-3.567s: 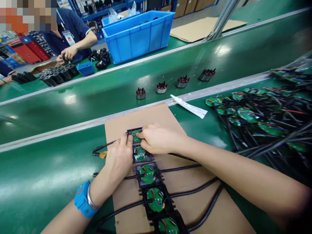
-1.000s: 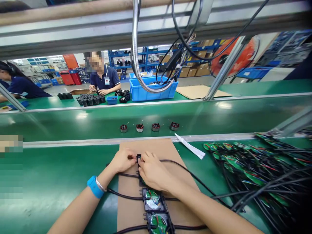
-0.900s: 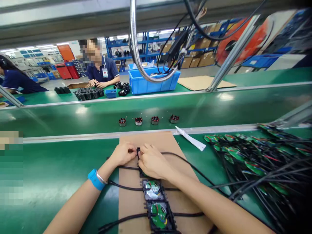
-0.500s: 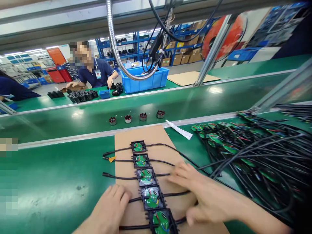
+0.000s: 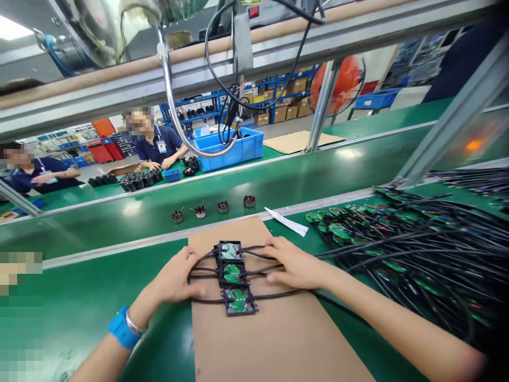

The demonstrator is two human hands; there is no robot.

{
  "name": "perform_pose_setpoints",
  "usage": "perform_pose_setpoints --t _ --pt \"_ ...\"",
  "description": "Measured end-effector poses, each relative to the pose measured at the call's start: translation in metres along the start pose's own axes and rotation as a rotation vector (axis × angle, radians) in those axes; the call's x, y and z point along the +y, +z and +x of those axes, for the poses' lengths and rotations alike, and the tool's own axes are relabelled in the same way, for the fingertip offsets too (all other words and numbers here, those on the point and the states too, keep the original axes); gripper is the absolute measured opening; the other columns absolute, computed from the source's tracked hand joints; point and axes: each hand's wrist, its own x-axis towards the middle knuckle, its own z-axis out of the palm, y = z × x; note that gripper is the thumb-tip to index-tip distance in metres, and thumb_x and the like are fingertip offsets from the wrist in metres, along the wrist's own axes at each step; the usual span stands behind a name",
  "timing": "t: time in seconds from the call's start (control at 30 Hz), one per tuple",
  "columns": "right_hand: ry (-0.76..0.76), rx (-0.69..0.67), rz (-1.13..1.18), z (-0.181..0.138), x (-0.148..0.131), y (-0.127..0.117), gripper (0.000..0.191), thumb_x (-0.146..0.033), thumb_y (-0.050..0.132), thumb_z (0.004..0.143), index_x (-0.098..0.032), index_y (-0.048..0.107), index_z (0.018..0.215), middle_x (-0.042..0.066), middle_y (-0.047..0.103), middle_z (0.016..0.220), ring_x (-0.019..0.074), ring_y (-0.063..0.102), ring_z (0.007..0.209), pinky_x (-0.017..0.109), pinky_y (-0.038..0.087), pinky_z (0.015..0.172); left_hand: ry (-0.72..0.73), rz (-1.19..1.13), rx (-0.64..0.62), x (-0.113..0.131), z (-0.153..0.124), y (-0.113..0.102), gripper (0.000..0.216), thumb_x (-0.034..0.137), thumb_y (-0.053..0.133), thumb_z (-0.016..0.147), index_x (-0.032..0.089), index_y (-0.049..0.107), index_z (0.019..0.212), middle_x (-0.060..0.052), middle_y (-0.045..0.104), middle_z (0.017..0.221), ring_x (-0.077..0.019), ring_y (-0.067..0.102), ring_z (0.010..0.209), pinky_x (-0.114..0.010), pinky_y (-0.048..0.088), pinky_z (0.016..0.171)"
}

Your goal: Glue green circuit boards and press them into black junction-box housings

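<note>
Square black frames with green circuit boards lie in a short column on the cardboard sheet (image 5: 254,345); the nearest is one whole frame (image 5: 239,301). At the far end, the frame (image 5: 230,251) seems to overlap another beneath it. Black cables (image 5: 209,276) leave the frames on both sides. My left hand (image 5: 175,276) is curled round the left-hand cables, thumb toward me and fingers on the far side. On the right, my right hand (image 5: 294,265) closes round the cables there, partly hiding them.
A heap of cabled green boards (image 5: 397,254) covers the right of the green bench. Several small motor-like coils (image 5: 223,207) stand in a row beyond the ledge, near a white strip (image 5: 287,222). Metal posts (image 5: 323,106) and a hanging flexible conduit (image 5: 170,101) cross ahead. Two people sit opposite.
Both hands have moved away from me and closed round the cables. The spread-out row of frames is now bunched at the cardboard's far end, its near part bare. The view has tilted up.
</note>
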Motion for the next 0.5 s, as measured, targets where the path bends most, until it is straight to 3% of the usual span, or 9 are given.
perform_pose_setpoints --t 0.07,0.1,0.2,0.27,0.33,0.4,0.5 --pt "0.049 -0.032 -0.050 -0.005 0.009 0.002 0.079 -0.033 0.075 0.060 -0.020 0.050 0.134 0.015 0.053 0.117 0.0341 0.050 0.108 0.047 0.043 0.089 0.010 0.053 -0.024 -0.005 -0.001 0.008 0.090 0.060 0.075 0.062 0.020 0.039 0.134 -0.015 0.045 0.134 -0.0340 0.047 0.120 -0.046 0.041 0.098" --pt "0.081 -0.048 -0.080 -0.011 0.011 0.003 0.084 -0.028 0.074 0.056 -0.017 0.048 0.135 0.016 0.054 0.115 0.0350 0.051 0.106 0.048 0.043 0.088 -0.001 0.083 -0.032 -0.004 -0.004 0.013 0.091 0.059 0.075 0.062 0.018 0.038 0.134 -0.016 0.047 0.132 -0.0347 0.047 0.119 -0.047 0.040 0.099" --pt "0.094 -0.088 -0.161 -0.027 0.010 0.011 0.070 -0.014 0.062 0.054 -0.013 0.054 0.124 0.015 0.059 0.100 0.0321 0.056 0.092 0.046 0.043 0.084 -0.054 0.149 -0.050 0.003 -0.011 0.026 0.042 0.044 0.055 0.087 0.015 0.048 0.117 -0.013 0.060 0.109 -0.0296 0.058 0.102 -0.043 0.045 0.089" --pt "0.051 -0.087 -0.233 -0.035 0.005 0.018 0.059 -0.007 0.057 0.055 -0.015 0.058 0.113 0.013 0.061 0.095 0.0296 0.060 0.086 0.041 0.045 0.076 -0.069 0.171 -0.069 0.009 -0.013 0.032 0.019 0.031 0.044 0.093 0.016 0.050 0.104 -0.011 0.063 0.097 -0.0270 0.063 0.089 -0.038 0.048 0.078" --pt "0.052 -0.032 -0.341 -0.040 -0.001 0.021 0.050 0.000 0.054 0.054 -0.018 0.059 0.101 0.011 0.062 0.089 0.0253 0.061 0.071 0.034 0.043 0.060 -0.072 0.205 -0.080 0.011 -0.015 0.032 0.013 0.026 0.040 0.093 0.018 0.049 0.099 -0.009 0.063 0.093 -0.0251 0.065 0.078 -0.034 0.049 0.067" --pt "0.088 0.058 -0.439 -0.039 -0.004 0.011 0.045 0.005 0.051 0.053 -0.020 0.058 0.090 0.008 0.062 0.084 0.0194 0.055 0.052 0.032 0.032 0.046 -0.073 0.245 -0.068 0.005 -0.016 0.022 0.010 0.026 0.039 0.093 0.022 0.047 0.096 -0.007 0.063 0.093 -0.0238 0.065 0.073 -0.032 0.048 0.061" --pt "0.172 0.243 -0.488 -0.026 0.003 -0.038 0.035 0.005 0.051 0.060 -0.023 0.058 0.080 0.006 0.061 0.083 0.0110 0.042 0.039 0.032 0.017 0.043 -0.123 0.315 0.003 -0.022 -0.014 -0.013 0.010 0.026 0.037 0.095 0.023 0.047 0.095 -0.005 0.061 0.093 -0.0237 0.065 0.072 -0.030 0.047 0.059"
